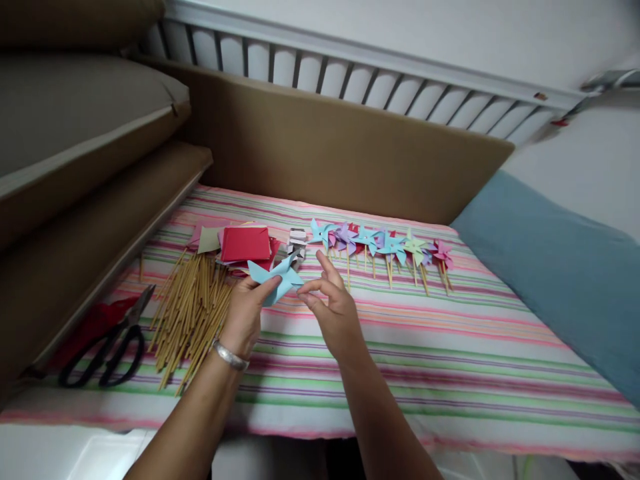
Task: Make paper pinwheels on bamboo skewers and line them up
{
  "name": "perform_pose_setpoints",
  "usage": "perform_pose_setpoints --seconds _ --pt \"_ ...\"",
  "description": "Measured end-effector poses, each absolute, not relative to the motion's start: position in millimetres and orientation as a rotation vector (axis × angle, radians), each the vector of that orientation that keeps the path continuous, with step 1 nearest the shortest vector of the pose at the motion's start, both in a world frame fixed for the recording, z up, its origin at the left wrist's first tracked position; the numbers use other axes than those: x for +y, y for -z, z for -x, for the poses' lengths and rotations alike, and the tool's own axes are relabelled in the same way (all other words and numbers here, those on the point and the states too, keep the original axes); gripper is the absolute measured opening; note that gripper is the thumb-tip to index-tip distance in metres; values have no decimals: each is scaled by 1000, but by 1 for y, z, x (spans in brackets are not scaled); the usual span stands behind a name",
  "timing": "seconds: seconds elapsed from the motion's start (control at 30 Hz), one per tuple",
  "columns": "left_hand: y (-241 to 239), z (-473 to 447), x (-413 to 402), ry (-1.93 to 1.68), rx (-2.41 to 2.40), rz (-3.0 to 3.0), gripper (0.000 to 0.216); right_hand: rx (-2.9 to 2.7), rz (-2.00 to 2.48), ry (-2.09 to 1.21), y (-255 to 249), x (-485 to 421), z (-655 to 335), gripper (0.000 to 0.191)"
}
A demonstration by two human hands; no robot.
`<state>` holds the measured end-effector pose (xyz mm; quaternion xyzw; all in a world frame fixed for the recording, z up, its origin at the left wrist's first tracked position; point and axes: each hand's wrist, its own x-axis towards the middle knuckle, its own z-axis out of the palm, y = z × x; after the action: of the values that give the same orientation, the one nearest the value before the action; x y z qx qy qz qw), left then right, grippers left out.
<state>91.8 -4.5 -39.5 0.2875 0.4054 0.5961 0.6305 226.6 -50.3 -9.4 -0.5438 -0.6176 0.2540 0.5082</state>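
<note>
My left hand grips a light blue paper pinwheel, its thumb lying across the paper near the middle. From the other side my right hand pinches the tip of one blade between thumb and index finger, its other fingers lifted. No stick shows on this pinwheel. Behind it lie a stack of red paper squares and a small white and grey item that I cannot make out. Thin wooden sticks are heaped left of my left hand.
Black-handled scissors lie at the left beside a red bag-like thing. Finished pinwheels on sticks form a row at the back right. A striped cloth covers the table. A brown board stands behind; wrapped stacks rise at left.
</note>
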Motion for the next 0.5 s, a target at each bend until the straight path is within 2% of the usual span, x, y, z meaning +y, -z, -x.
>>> perform_pose_setpoints --seconds 0.5 --pt "38 -110 -19 -1220 759 -664 14 -1454 1386 -634 22 -41 -231 10"
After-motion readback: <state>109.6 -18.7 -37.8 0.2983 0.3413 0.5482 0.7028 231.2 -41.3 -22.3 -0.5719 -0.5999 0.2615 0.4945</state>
